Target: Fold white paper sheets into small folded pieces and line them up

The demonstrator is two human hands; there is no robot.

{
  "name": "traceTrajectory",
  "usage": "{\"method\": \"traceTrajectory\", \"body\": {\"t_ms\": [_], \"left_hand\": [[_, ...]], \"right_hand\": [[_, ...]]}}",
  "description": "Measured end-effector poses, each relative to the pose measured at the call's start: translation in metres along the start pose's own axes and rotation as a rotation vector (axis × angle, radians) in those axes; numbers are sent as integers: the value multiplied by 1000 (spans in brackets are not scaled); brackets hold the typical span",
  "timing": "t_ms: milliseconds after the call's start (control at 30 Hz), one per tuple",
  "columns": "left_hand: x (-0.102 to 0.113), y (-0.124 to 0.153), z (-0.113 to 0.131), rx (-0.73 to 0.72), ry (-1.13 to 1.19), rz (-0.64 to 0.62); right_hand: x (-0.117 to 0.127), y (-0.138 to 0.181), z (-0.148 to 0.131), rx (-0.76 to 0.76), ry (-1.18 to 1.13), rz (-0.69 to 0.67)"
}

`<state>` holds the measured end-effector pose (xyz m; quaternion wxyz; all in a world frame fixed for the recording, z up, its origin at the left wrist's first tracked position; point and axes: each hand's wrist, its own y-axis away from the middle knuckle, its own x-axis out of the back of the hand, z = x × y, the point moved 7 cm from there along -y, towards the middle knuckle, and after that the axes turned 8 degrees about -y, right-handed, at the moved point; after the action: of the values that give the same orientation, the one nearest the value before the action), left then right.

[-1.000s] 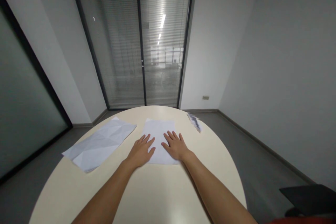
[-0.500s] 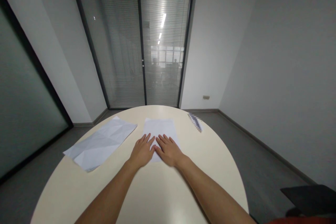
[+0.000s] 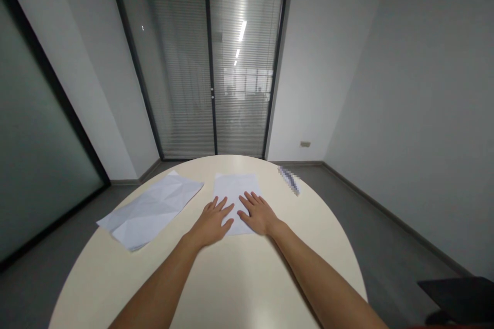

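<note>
A white sheet of paper (image 3: 236,185) lies flat on the round cream table (image 3: 231,277) in front of me. Over its left edge rests my left hand (image 3: 211,222), palm down with the fingers spread. My right hand (image 3: 259,214) lies on the right side of the sheet, also palm down with its fingers apart. A strip of paper shows between the two hands, and neither hand grips anything. Parts of the sheet's side edges are hidden under the hands.
Creased white paper (image 3: 154,208) lies at the table's left, one corner reaching the rim. A narrow pixelated object (image 3: 289,181) sits near the far right rim. Beyond the table are a glass door with blinds (image 3: 247,128) and, lower right, a dark chair-like shape (image 3: 459,295).
My hands have slid apart across the sheet, the right one moving right. Their thumbs, which met before, now have a gap between them. The view has shifted slightly.
</note>
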<state>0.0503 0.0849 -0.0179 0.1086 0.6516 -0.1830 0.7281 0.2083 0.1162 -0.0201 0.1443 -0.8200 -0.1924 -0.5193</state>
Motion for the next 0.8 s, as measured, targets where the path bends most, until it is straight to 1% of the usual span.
{"method": "traceTrajectory", "body": {"t_ms": [133,233,300,367,433,533,633,700,800], "left_hand": [[-2,1,-1,-6,12,-29],[-5,1,-3,5,10,-38],[-6,1,-3,7,9,-32],[-6,1,-4,10,8,-24],[-5,1,-4,17,8,-17],[-5,1,-4,24,9,-10],[-5,0,-4,25,13,-3],[-6,-1,-6,32,19,4],[-6,-4,-9,63,20,36]], "right_hand": [[3,0,6,11,9,-42],[5,3,14,-18,11,-58],[8,6,20,-48,12,-51],[14,11,22,-55,17,-12],[21,16,17,3,21,38],[27,23,-2,179,-31,56],[26,28,-19,293,-139,-15],[21,30,-23,307,-182,-90],[18,33,-20,291,-207,-171]]}}
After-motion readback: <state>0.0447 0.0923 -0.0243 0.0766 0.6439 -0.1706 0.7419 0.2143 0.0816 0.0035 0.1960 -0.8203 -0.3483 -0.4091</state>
